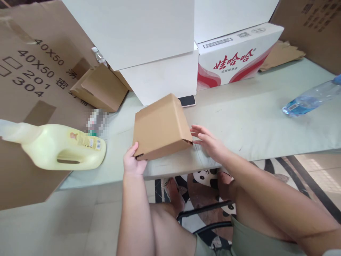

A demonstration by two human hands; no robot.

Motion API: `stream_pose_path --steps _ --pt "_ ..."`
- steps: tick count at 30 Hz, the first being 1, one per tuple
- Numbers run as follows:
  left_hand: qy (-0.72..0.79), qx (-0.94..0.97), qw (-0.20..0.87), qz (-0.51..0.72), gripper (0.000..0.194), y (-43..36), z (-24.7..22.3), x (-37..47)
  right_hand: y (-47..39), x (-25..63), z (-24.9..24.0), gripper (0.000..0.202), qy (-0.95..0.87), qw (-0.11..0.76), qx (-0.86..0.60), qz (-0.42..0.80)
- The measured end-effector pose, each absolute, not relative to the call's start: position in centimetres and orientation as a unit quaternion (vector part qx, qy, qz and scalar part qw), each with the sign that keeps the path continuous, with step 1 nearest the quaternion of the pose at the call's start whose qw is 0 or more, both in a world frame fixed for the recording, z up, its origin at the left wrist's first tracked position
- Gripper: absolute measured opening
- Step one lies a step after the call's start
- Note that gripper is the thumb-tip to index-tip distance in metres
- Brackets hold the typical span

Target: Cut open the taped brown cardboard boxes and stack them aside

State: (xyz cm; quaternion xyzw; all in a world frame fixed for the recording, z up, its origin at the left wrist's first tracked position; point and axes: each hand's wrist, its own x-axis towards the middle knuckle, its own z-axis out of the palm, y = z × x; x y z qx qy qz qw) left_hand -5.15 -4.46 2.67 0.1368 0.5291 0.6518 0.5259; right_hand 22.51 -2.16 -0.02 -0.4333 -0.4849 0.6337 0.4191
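A closed brown cardboard box is tilted above the front part of the cloth-covered table. My left hand grips its near left corner, thumb on top and the other fingers hidden underneath. At the box's right side is my right hand, its fingers apart and the fingertips close to the near right corner, where a small flap edge sticks out. Whether those fingertips touch the cardboard I cannot tell. Behind the box, a phone-like dark object lies on the table, partly covered by it.
A yellowish jug lies at the left, near another brown box. White boxes and a red-and-white carton stand at the back. A clear bottle lies at the right, flattened cardboard behind it.
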Motion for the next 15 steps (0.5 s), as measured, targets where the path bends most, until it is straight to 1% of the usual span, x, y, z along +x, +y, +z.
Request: stream_pose_path --steps 2,3,4,6,7,9,11,13,14,15 --pt "0.501 0.087 0.547 0.665 0.024 -4.3 3.1 -5.3 -2.2 22.8 0.3 0.043 -0.591 0.43 -0.46 0.504" --pt "0.494 0.065 0.553 0.667 0.023 -4.3 3.2 -5.3 -2.2 23.1 0.5 0.039 -0.636 0.419 -0.493 0.42" --pt "0.491 0.048 0.556 0.668 0.023 -4.3 3.4 -5.3 -2.2 23.3 0.7 0.037 -0.667 0.393 -0.535 0.338" --pt "0.491 0.024 0.558 0.669 0.024 -4.2 3.5 -5.3 -1.9 23.8 0.9 0.038 -0.698 0.293 -0.612 0.229" --pt "0.492 0.017 0.556 0.67 0.024 -4.2 3.5 -5.3 -1.8 24.1 0.9 0.042 -0.705 0.229 -0.638 0.208" --pt "0.492 0.01 0.556 0.67 0.023 -4.2 3.6 -5.3 -1.4 24.7 0.8 0.049 -0.715 0.115 -0.657 0.21" --pt "0.491 0.009 0.556 0.67 0.023 -4.1 3.6 -5.2 -1.2 25.0 0.6 0.053 -0.718 0.052 -0.656 0.226" --pt "0.494 0.009 0.554 0.67 0.023 -4.1 3.6 -5.1 -1.0 25.3 0.5 0.054 -0.717 0.046 -0.654 0.239" --pt "0.496 0.009 0.553 0.67 0.023 -4.1 3.7 -5.0 -1.0 25.3 0.5 0.054 -0.711 0.067 -0.654 0.251" --pt "0.498 0.01 0.551 0.669 0.024 -4.1 3.7 -5.0 -0.9 25.3 0.6 0.052 -0.701 0.106 -0.65 0.273"
